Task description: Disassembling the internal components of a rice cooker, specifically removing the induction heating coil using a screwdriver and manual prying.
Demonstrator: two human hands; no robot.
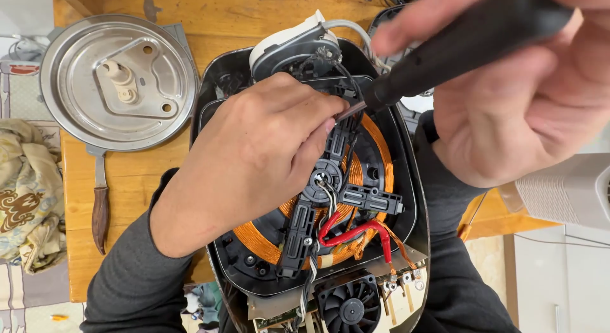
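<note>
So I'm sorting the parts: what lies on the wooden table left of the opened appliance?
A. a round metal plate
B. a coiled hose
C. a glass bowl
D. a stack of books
A: a round metal plate lies on the wooden table, left of the opened appliance.

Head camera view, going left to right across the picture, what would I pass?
Patterned cloth → wooden-handled tool → round metal plate → left hand → copper coil in the opened appliance → right hand holding a black-handled screwdriver → ribbed white casing.
</note>
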